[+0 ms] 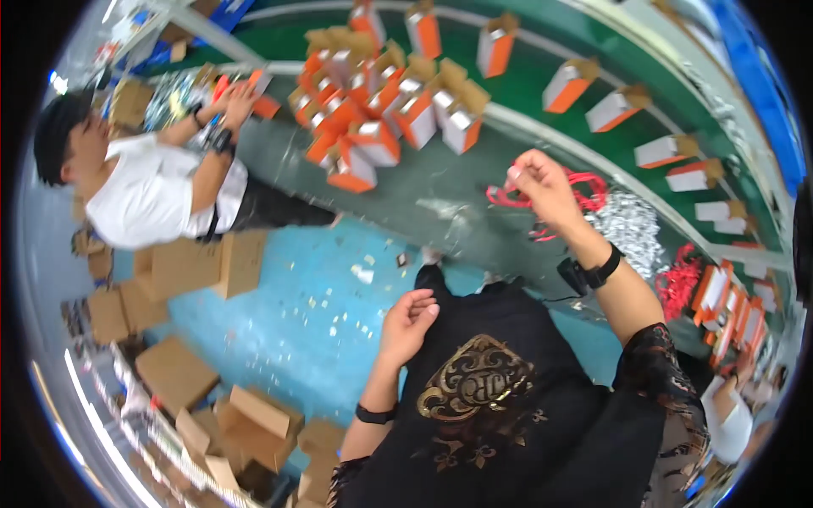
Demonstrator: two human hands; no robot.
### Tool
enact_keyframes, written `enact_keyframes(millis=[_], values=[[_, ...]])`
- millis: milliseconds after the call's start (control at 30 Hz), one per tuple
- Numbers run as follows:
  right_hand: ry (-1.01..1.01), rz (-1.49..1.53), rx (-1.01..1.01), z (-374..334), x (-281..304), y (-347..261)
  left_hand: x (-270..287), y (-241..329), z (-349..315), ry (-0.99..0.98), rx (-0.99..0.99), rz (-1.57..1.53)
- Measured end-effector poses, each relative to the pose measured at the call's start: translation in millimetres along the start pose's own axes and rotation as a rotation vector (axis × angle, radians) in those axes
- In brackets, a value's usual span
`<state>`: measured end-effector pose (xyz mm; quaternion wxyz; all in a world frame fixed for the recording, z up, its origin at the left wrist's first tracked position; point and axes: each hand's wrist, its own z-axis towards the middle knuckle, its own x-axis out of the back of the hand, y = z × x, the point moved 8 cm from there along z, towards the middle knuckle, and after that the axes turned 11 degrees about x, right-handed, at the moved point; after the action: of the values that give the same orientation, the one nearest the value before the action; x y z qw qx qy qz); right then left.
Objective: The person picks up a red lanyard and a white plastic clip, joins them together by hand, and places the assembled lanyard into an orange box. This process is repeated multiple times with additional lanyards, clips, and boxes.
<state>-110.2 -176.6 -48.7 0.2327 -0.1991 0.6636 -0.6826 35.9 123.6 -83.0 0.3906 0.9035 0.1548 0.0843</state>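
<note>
My right hand is over the dark green bench, thumb and fingers pinched together. A bit of red shows at its fingertips and looks like part of a red cord, whose loops lie just behind and beside the hand. A heap of small silvery pieces lies by my right wrist. My left hand hangs in front of my body, near the bench's edge, with loosely bent fingers and nothing visible in it. Several open white and orange boxes stand clustered on the bench to the left of my right hand.
A line of more boxes stands on the green belt behind. At left, a person in a white shirt handles an orange box. Cardboard cartons lie on the blue floor. Red cords and stacked boxes are at right.
</note>
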Motion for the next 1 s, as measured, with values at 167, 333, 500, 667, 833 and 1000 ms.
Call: enact_keyframes(millis=[167,333,500,667,833,1000], values=[[-0.13,0.119,0.07,-8,-9,-159,-11,117,29,0.068,-0.461,0.275],[-0.196,0.144,0.032,-25,-27,-252,-85,251,12,-0.034,-1.012,0.37],[-0.022,0.241,0.23,-57,1,-302,-168,287,0,-0.561,-1.191,0.588],[0.239,0.268,0.441,-123,97,-272,-148,258,27,-0.812,-0.685,0.352],[0.266,0.126,-0.093,-183,163,-79,-123,242,44,-0.584,-0.514,0.294],[0.374,-0.39,-0.359,-191,220,102,-139,245,37,-0.315,-0.647,0.589]])
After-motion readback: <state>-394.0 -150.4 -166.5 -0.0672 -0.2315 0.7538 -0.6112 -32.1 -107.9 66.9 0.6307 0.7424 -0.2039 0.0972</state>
